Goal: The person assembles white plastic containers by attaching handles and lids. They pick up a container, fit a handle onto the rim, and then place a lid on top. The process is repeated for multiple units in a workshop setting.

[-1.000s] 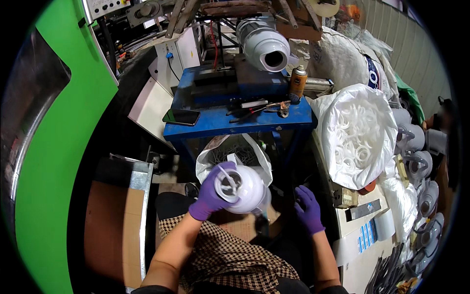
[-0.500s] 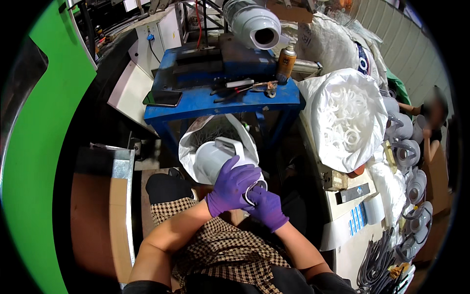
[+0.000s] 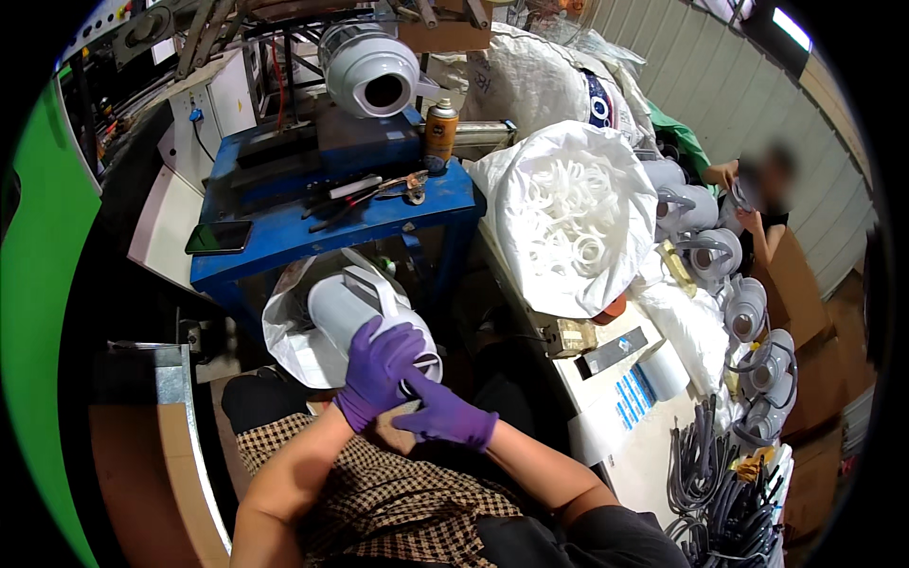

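A light grey plastic jug [image 3: 339, 310] with a looped handle lies tilted across the mouth of a white sack [image 3: 284, 327], its open end toward me. My left hand [image 3: 381, 367], in a purple glove, is closed over the jug's near end. Also gloved in purple, my right hand [image 3: 447, 417] is at the jug's rim from the right, thumb and fingers on either side of the edge. A dark opening shows at the rim, partly hidden by my hands.
A blue bench [image 3: 379, 213] holds a phone [image 3: 219, 238], pliers [image 3: 355, 202], a spray can [image 3: 440, 135] and another grey jug [image 3: 374, 76]. On the right stand a bag of white rings [image 3: 578, 218], several jugs [image 3: 746, 308] and black cables [image 3: 696, 464]. Another person works beyond.
My view has turned right, so the scene has shifted left. My right hand has shifted at the rim, and less of the opening shows. The other person now holds up a grey part.
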A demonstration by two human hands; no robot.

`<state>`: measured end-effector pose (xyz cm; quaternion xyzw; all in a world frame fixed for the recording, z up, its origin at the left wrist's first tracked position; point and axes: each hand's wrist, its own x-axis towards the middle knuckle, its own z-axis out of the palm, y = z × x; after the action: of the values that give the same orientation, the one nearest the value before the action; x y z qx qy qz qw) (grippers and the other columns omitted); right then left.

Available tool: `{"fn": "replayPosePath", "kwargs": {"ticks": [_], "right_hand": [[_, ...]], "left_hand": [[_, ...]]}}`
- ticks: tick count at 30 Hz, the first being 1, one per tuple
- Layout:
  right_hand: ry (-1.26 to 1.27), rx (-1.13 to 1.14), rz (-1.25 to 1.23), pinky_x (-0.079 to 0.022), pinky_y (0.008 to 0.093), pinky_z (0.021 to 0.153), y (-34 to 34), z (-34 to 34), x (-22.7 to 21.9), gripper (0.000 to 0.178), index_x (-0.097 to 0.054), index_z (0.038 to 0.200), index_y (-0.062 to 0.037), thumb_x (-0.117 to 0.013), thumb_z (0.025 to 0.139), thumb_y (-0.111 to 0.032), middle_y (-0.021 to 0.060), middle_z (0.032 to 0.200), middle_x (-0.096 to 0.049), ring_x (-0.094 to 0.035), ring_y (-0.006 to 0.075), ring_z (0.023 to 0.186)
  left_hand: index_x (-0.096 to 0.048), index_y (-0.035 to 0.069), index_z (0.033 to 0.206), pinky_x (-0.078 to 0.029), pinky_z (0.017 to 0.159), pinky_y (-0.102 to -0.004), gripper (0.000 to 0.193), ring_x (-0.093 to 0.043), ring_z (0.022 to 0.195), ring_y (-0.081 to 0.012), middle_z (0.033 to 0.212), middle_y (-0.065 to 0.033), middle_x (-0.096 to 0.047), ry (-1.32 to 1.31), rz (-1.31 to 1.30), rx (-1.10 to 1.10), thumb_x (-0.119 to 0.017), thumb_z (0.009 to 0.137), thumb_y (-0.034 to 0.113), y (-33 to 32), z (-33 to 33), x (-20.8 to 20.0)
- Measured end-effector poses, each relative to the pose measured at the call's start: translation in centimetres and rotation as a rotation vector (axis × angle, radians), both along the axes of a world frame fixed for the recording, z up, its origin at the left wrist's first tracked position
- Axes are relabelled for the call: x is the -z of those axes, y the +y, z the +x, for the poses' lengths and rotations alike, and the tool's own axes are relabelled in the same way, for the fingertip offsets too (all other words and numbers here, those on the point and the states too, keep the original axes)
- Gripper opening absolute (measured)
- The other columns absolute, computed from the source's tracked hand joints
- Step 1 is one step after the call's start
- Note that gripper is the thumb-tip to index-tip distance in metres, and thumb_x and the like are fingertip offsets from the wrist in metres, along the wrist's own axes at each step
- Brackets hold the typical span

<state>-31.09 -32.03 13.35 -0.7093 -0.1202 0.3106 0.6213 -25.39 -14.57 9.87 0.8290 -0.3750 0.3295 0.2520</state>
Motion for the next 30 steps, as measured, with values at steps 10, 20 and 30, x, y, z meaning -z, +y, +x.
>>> {"fn": "replayPosePath", "kwargs": {"ticks": [10,20,30], "right_hand": [[-0.402,0.093,-0.083,-0.054,0.0361,0.066,-0.2,2.8,4.5,0.07,-0.04,0.154,-0.0109,-0.07,0.093,-0.027,0.0124,0.122,-0.068,-0.068,0.0269,0.077],[-1.253,0.55,-0.435,-0.058,0.0327,0.079,-6.5,5.8,-6.3,0.034,-0.072,0.12,-0.0072,-0.078,0.087,-0.009,0.0137,0.109,-0.074,-0.073,0.0236,0.096],[-0.945,0.711,-1.07,-0.05,0.0445,0.092,-28.9,21.1,-2.2,0.024,-0.082,0.096,-0.0119,-0.082,0.082,-0.031,0.0121,0.108,-0.065,-0.061,0.0335,0.103]], "left_hand": [[-0.066,0.012,0.122,-0.035,0.114,-0.0513,0.036,-0.064,0.124,-0.0249,0.126,-0.0042,-0.069,-0.057,0.122,-0.099,-0.068,0.086,0.018,0.0,0.6,1.7],[-0.063,0.01,0.123,-0.04,0.109,-0.0526,0.07,-0.061,0.119,-0.0354,0.123,-0.0125,-0.067,0.016,-0.246,-0.28,-0.091,0.064,0.035,3.9,3.1,-1.6],[-0.063,0.008,0.123,-0.043,0.107,-0.0522,0.073,-0.062,0.116,-0.0366,0.124,-0.0143,-0.067,0.078,-0.32,-0.148,-0.093,0.061,0.031,4.1,0.9,-2.4]]}}
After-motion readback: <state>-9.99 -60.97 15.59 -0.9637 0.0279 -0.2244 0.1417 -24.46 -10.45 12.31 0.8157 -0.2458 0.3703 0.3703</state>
